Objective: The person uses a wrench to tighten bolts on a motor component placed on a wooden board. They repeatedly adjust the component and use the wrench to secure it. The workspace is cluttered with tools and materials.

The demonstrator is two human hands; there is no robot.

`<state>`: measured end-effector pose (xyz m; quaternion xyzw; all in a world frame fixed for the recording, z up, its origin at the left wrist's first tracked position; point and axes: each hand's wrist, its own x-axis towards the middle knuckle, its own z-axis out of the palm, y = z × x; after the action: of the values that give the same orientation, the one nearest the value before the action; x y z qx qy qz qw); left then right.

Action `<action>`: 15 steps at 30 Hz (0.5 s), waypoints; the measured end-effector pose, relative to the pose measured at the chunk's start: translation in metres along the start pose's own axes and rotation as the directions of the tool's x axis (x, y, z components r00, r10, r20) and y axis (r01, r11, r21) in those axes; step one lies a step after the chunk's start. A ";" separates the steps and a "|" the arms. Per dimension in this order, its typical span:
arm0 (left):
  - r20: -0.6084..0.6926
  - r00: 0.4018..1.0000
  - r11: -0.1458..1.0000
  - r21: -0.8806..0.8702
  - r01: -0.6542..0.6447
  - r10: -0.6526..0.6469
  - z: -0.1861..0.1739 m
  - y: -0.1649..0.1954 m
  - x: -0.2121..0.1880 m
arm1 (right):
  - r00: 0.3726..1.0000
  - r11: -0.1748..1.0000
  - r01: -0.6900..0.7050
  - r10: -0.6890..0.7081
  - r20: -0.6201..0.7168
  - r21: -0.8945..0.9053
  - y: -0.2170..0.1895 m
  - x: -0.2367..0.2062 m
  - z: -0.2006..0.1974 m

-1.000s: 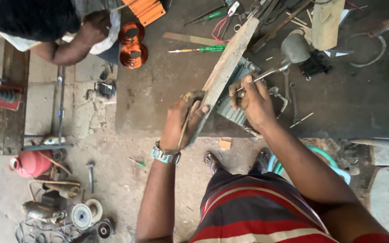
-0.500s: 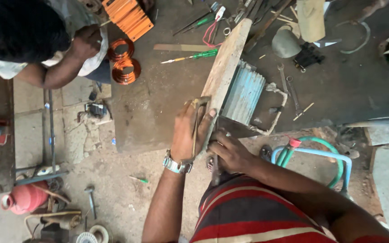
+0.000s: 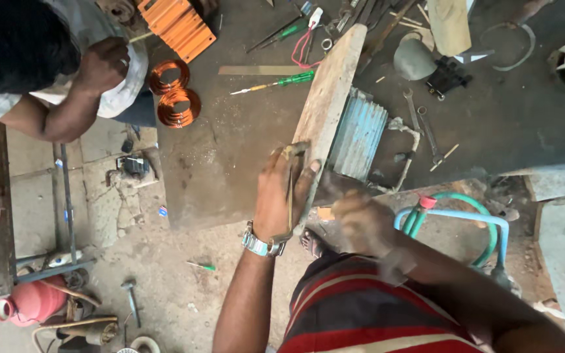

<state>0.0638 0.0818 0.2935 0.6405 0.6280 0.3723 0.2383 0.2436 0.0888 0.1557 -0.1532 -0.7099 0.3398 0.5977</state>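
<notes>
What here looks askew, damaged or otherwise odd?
The wooden plank lies askew over the blue ribbed motor housing, its near end gripped by the left hand. The right hand is motion-blurred. Beside the workbench, the floor slab is cracked.

Rough wood plank (image 3: pixel 327 98), glossy copper coils (image 3: pixel 176 98)

Single head-worn view, straight down, close above hands and workbench (image 3: pixel 230 170).

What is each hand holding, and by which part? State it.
The left hand grips the near end of the long wooden plank, its fingers wrapped round the edge. The right hand is blurred; whether it holds anything cannot be told.
</notes>
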 end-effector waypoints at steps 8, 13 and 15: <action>-0.036 0.994 0.995 -0.006 -0.102 0.102 0.001 -0.002 -0.001 | 0.724 0.624 -0.461 0.675 -0.139 0.631 0.034 0.051 -0.037; -0.031 0.999 0.999 -0.003 -0.040 0.040 0.004 -0.002 -0.001 | 0.620 0.435 -0.579 0.784 0.026 0.689 0.055 0.063 -0.049; -0.035 0.999 1.000 0.000 -0.030 0.030 0.005 -0.002 -0.002 | 0.571 0.379 -0.639 0.817 0.082 0.669 0.057 0.067 -0.052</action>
<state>0.0664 0.0810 0.2890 0.6433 0.6221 0.3873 0.2219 0.2660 0.1871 0.1700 -0.2847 -0.3208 0.7626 0.4843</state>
